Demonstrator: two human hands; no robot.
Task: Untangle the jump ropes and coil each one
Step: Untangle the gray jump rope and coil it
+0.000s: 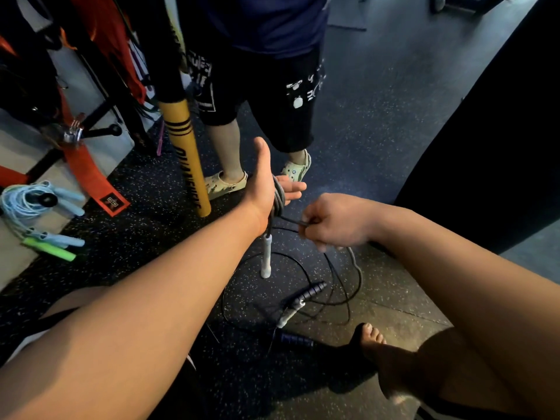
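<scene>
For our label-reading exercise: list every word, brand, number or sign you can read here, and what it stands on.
"QUA": black letters running down the yellow tube; the rest is blurred.
Black patch on the orange strap: too small to read.
White print on the black shorts: not legible.

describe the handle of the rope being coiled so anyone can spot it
Find the yellow pole left of centre; just right of its foot, loops of grey rope are held off the floor. Below them a white handle hangs upright. The other white handle and the dark blue handles lie flat on the floor.
</scene>
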